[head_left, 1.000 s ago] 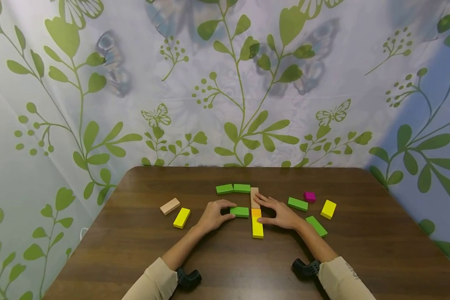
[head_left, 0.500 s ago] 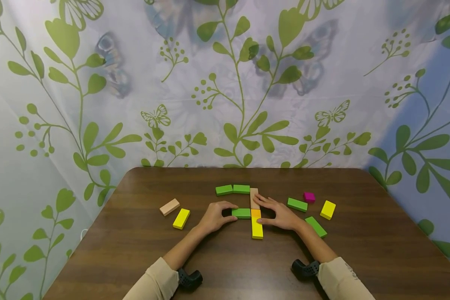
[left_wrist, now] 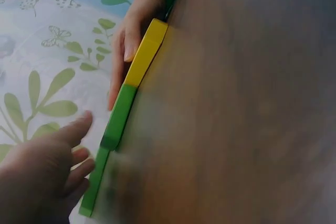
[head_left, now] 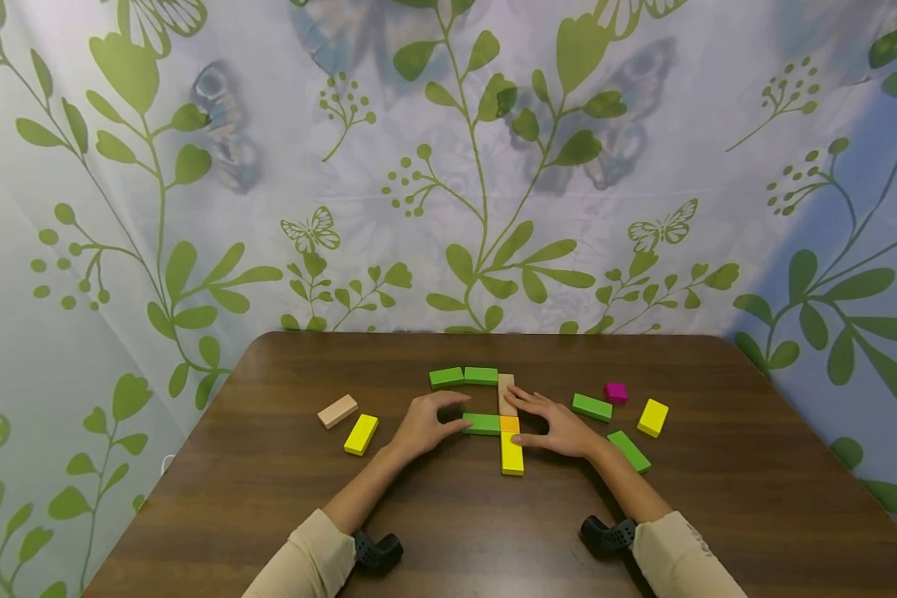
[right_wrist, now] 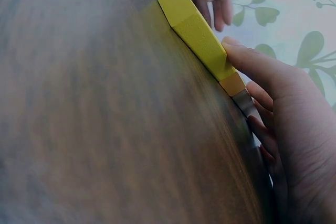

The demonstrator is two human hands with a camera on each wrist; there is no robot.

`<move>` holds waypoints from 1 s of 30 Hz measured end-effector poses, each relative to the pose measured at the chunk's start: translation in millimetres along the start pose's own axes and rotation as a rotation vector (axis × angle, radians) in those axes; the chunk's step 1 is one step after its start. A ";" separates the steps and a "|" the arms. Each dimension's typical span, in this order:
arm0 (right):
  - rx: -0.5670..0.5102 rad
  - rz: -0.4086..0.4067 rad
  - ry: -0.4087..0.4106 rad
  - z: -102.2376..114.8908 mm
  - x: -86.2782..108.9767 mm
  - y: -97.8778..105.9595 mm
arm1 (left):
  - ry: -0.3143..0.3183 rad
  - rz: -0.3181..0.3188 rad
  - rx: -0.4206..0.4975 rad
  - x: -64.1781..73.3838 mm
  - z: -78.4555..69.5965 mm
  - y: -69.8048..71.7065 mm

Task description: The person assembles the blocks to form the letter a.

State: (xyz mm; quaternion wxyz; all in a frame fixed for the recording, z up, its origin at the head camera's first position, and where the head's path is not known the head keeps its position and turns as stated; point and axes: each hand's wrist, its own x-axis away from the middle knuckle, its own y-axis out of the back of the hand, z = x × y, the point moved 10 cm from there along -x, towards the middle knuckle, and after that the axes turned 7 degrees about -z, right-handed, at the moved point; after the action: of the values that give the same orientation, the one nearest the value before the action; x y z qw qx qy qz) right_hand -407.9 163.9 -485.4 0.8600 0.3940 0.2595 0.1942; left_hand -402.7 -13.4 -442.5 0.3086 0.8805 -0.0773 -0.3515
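Observation:
My left hand (head_left: 423, 427) is just left of a green block (head_left: 482, 424), its thumb and fingers spread apart with nothing between them; the left wrist view has the hand (left_wrist: 44, 174) beside the green block's side. That block's right end meets a line of an orange block (head_left: 510, 423), a yellow block (head_left: 512, 453) and a natural wood block (head_left: 507, 394). My right hand (head_left: 564, 428) lies along this line's right side. Its thumb touches the yellow block (right_wrist: 202, 40), while extended fingers touch the wood block.
Two green blocks (head_left: 446, 378) run end to end leftward from the wood block's far end. Left on the table (head_left: 448, 531) lie a wood block (head_left: 338, 411) and a yellow block (head_left: 361, 435). Right lie green blocks (head_left: 592, 407), a magenta block (head_left: 616, 393) and a yellow block (head_left: 654, 418).
The green block slid right against the orange and yellow line, pushed by my left hand. The left fingers have since parted from it. The right hand stayed in place.

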 end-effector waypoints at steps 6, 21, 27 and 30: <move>0.003 -0.004 0.006 0.4 -0.1 -0.8 | 0.125 -0.204 -0.034 -13.4 29.8 30.9; 0.014 -0.007 -0.008 -2.4 0.1 -1.6 | 0.321 -0.124 -0.105 -21.2 77.7 21.1; 0.020 -0.005 -0.028 -3.7 0.5 -1.3 | 0.316 -0.122 -0.121 -22.7 76.9 21.2; 0.024 -0.004 -0.041 -4.7 0.8 -1.1 | 0.313 -0.118 -0.120 -23.3 76.4 20.5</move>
State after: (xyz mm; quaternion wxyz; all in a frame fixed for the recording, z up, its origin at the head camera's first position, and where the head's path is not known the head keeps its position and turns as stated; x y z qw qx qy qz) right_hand -409.9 166.4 -489.1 0.8608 0.4076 0.2447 0.1814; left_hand -469.3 -59.0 -460.0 0.3479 0.9074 0.0447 -0.2316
